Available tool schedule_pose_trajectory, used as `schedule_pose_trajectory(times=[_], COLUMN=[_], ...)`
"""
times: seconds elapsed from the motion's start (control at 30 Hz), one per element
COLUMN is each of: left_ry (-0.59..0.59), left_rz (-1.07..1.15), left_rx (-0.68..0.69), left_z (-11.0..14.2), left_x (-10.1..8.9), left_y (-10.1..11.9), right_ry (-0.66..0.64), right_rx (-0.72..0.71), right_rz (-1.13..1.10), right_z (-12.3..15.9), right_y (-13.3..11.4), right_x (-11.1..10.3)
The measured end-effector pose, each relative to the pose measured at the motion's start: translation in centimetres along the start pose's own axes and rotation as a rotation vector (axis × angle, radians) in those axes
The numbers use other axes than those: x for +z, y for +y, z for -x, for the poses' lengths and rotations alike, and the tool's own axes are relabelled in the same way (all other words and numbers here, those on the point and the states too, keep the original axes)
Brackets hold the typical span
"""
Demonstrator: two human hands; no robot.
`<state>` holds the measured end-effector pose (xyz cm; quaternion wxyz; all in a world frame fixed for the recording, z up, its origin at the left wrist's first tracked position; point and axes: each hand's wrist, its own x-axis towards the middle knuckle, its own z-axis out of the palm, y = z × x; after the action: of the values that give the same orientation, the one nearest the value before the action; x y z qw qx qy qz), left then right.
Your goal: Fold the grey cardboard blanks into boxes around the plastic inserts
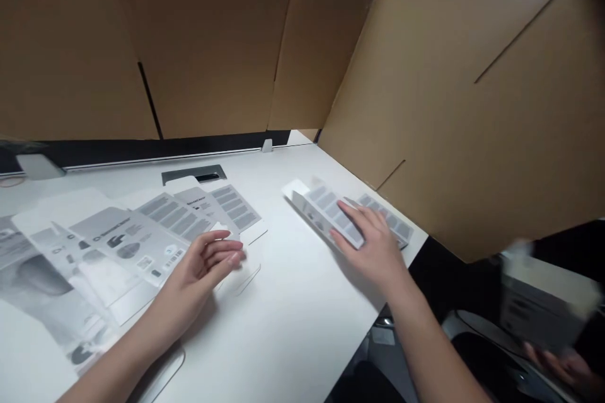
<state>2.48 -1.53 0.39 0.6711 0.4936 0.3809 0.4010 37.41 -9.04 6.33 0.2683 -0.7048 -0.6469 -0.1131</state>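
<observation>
Your left hand (203, 271), lower left of centre, was loosely curled and grasped nothing you could see; whether its fingertips touched the blanks, can't tell. Your right hand (375, 245), right of centre, lay palm down on the part-folded carton (326, 208), fingers spread over its printed face; clenched on it or just resting, can't tell. The carton was on the table (283, 315), reaching out from under those fingers toward the upper left, long axis slanting upper left to lower right. Your right hand was the nearer one, already touching; your left was well apart.

Counts, near to far: one co-worker's hand (567, 365) with one blurred box (543, 302), lower right; printed carton blanks (155, 220) fanned at left, at least five, overlaps hid the exact number; one part-folded carton; one printed panel (390, 214) just beside it, right; one cable slot (172, 177) past the fan; two white brackets (40, 167) at the far edge; brown cardboard (208, 44) across the top, panel count unclear.
</observation>
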Motion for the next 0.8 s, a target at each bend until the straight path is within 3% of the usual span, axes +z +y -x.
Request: schedule_pose_trajectory(times=[0.1, 0.23, 0.37, 0.6, 0.7, 0.77, 0.8], left_ry=[-0.026, -0.028, -0.006, -0.068, -0.077, -0.090, -0.104], left_rz=[-0.005, -0.023, -0.023, 0.035, 0.076, 0.076, 0.060], left_rx=[0.005, 0.008, -0.005, 0.036, 0.066, 0.070, 0.064], left_z=[0.0, -0.1, 0.1, 0.1, 0.1, 0.1, 0.1], left_x=[-0.2, -0.3, -0.1, -0.4, -0.6, -0.7, -0.8], left_y=[-0.2, -0.2, 0.2, -0.3, -0.6, -0.6, -0.5], right_ry=[-0.029, -0.012, -0.048, 0.064, -0.011, 0.066, 0.111], right_rx=[0.016, 0.104, 0.180, 0.394, 0.486, 0.474, 0.399], right_rz=[0.159, 0.222, 0.166, 0.182, 0.171, 0.173, 0.150], right_z=[2.0, 2.8, 2.0, 0.5, -0.5, -1.1, -1.4], right_y=[4.8, 8.6, 11.1, 17.6, 21.0, 22.6, 22.8], right_x=[-0.7, -0.9, -0.7, -1.6, -2.0, -1.9, -1.9])
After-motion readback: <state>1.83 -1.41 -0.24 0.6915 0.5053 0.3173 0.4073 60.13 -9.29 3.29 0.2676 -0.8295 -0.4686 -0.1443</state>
